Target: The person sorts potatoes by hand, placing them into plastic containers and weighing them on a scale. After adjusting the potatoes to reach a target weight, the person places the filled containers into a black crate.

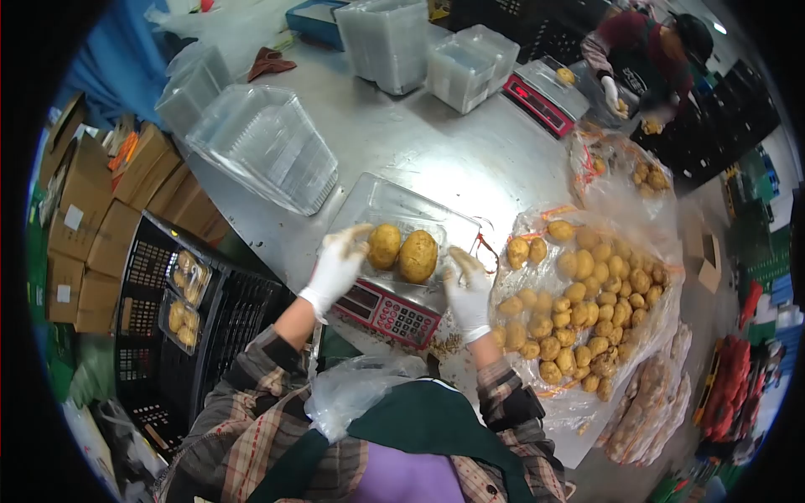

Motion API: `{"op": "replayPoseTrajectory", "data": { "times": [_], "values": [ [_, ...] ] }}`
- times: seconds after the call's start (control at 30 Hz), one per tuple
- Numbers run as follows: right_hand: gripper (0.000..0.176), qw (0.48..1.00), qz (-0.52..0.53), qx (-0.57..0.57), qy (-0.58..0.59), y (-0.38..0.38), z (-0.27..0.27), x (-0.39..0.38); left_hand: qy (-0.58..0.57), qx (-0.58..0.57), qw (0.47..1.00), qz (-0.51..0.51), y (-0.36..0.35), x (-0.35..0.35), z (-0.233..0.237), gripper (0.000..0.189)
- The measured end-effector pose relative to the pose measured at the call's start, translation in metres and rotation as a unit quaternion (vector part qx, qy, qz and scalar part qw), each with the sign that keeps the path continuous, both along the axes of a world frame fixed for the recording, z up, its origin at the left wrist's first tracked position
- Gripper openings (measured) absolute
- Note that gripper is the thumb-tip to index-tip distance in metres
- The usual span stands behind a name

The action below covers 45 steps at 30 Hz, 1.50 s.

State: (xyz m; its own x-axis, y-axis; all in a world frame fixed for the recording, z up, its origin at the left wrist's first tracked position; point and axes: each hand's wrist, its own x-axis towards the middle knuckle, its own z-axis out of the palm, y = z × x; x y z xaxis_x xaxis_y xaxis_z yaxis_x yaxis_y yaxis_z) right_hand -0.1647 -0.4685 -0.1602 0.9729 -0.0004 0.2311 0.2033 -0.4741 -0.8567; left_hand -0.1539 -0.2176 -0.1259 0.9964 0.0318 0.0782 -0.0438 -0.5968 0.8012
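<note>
Two large potatoes (401, 251) lie side by side in a clear plastic tray (430, 293) on the plate of a red digital scale (392, 315). My left hand (335, 268), in a white glove, is at the tray's left side, its fingers stretched toward the left potato; whether they touch the tray cannot be made out. At the tray's right side is my right hand (468, 293), also gloved, with fingers apart and nothing visible in them. Right of the scale, many loose potatoes (587, 302) spread over an open plastic bag.
Stacks of clear trays (268, 147) stand beyond the scale on the metal table (394, 142). A black crate (168, 335) at left holds packed potatoes. At far right a co-worker (641, 63) handles potatoes beside a second red scale (538, 105). Cardboard boxes (84, 226) line the left.
</note>
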Motion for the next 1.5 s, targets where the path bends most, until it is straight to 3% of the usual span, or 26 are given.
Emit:
{"op": "replayPoseTrajectory", "data": {
  "times": [0.07, 0.13, 0.2, 0.23, 0.3, 0.33, 0.47, 0.53, 0.57, 0.6, 0.63, 0.7, 0.73, 0.8, 0.83, 0.9, 1.0, 1.07, 1.17, 1.23, 1.27, 1.3, 1.33, 1.37, 1.43, 1.5],
  "values": [
    [0.035, 0.996, -0.063, -0.01, 0.065, -0.015, 0.0, 0.019, -0.028, -0.07, 0.996, 0.056, 0.04, 0.003, 0.0, 0.03],
    [0.039, 0.989, -0.057, 0.07, 0.114, -0.031, -0.022, 0.049, -0.049, -0.119, 0.981, 0.144, 0.078, 0.002, -0.004, 0.026],
    [0.042, 0.99, -0.048, 0.067, 0.117, -0.036, -0.037, 0.08, -0.023, -0.161, 0.964, 0.213, 0.1, -0.001, 0.008, 0.023],
    [0.044, 0.987, -0.036, 0.072, 0.14, -0.034, -0.044, 0.095, 0.005, -0.181, 0.962, 0.202, 0.105, -0.005, 0.004, 0.024],
    [0.049, 0.935, -0.037, 0.246, 0.251, -0.016, -0.03, 0.116, 0.057, -0.225, 0.957, 0.177, 0.111, -0.009, -0.009, 0.028],
    [0.045, 0.928, -0.028, 0.25, 0.275, -0.01, -0.027, 0.124, 0.074, -0.249, 0.956, 0.136, 0.102, -0.013, -0.017, 0.03],
    [0.044, 0.918, 0.053, 0.379, 0.105, -0.002, -0.015, 0.119, 0.293, -0.377, 0.879, 0.01, 0.049, -0.029, -0.032, 0.037],
    [0.041, 0.941, 0.054, 0.323, 0.085, 0.001, 0.022, 0.082, 0.307, -0.437, 0.845, -0.003, 0.032, -0.036, -0.026, 0.045],
    [0.041, 0.986, 0.024, 0.148, 0.077, 0.002, 0.045, 0.058, 0.293, -0.522, 0.801, -0.01, 0.032, -0.039, -0.029, 0.047],
    [0.041, 0.993, 0.061, 0.071, 0.075, -0.005, 0.035, 0.045, 0.308, -0.528, 0.791, 0.018, 0.03, -0.039, -0.021, 0.046],
    [0.043, 0.981, 0.077, 0.13, 0.123, -0.009, 0.022, 0.028, 0.259, -0.546, 0.797, -0.023, 0.034, -0.044, -0.024, 0.043],
    [0.048, 0.985, 0.061, -0.005, 0.163, -0.011, 0.018, 0.004, 0.268, -0.506, 0.819, 0.03, 0.029, -0.039, -0.029, 0.027],
    [0.046, 0.988, 0.066, -0.008, 0.138, -0.032, -0.032, 0.006, 0.262, -0.493, 0.829, 0.025, 0.028, -0.037, -0.037, 0.018],
    [0.028, 0.947, 0.05, 0.175, 0.264, -0.019, -0.02, 0.0, 0.286, -0.515, 0.807, 0.047, 0.029, -0.034, -0.048, 0.011],
    [0.013, 0.921, -0.007, 0.234, 0.312, -0.015, -0.02, -0.002, 0.299, -0.548, 0.78, 0.053, 0.03, -0.032, -0.051, 0.011],
    [0.004, 0.893, -0.021, 0.289, 0.345, -0.012, -0.022, 0.003, 0.317, -0.516, 0.794, 0.059, 0.026, -0.026, -0.055, 0.01],
    [0.006, 0.93, 0.068, 0.232, 0.276, -0.022, -0.044, 0.01, 0.26, -0.409, 0.873, 0.054, 0.016, -0.021, -0.059, 0.009],
    [0.005, 0.948, 0.05, 0.202, 0.239, -0.013, -0.029, 0.001, 0.188, -0.377, 0.905, 0.063, 0.014, -0.022, -0.059, 0.01],
    [0.011, 0.958, 0.103, 0.218, 0.155, 0.02, -0.004, -0.015, 0.079, -0.221, 0.969, 0.074, 0.035, -0.043, -0.014, 0.013],
    [0.012, 0.971, 0.109, 0.183, 0.113, 0.06, 0.049, -0.034, -0.003, -0.374, 0.927, 0.025, 0.059, -0.057, 0.004, 0.016],
    [0.012, 0.968, 0.137, 0.194, 0.086, 0.072, 0.056, -0.035, 0.04, -0.534, 0.844, 0.025, 0.07, -0.071, 0.028, 0.016],
    [0.013, 0.963, 0.164, 0.206, 0.06, 0.084, 0.063, -0.036, -0.042, -0.549, 0.834, 0.041, 0.082, -0.086, 0.057, 0.014],
    [0.02, 0.955, 0.18, 0.222, 0.074, 0.104, 0.084, -0.045, -0.026, -0.594, 0.802, 0.054, 0.104, -0.095, 0.074, 0.012],
    [0.037, 0.927, 0.25, 0.261, 0.102, 0.124, 0.107, -0.056, -0.122, -0.636, 0.761, 0.042, 0.118, -0.106, 0.089, 0.014],
    [0.057, 0.895, 0.372, 0.236, 0.064, 0.151, 0.135, -0.073, -0.164, -0.651, 0.732, 0.111, 0.169, -0.139, 0.107, 0.015],
    [0.056, 0.899, 0.395, 0.176, 0.077, 0.152, 0.125, -0.066, -0.257, -0.649, 0.697, 0.164, 0.217, -0.175, 0.126, 0.014]
  ]
}}
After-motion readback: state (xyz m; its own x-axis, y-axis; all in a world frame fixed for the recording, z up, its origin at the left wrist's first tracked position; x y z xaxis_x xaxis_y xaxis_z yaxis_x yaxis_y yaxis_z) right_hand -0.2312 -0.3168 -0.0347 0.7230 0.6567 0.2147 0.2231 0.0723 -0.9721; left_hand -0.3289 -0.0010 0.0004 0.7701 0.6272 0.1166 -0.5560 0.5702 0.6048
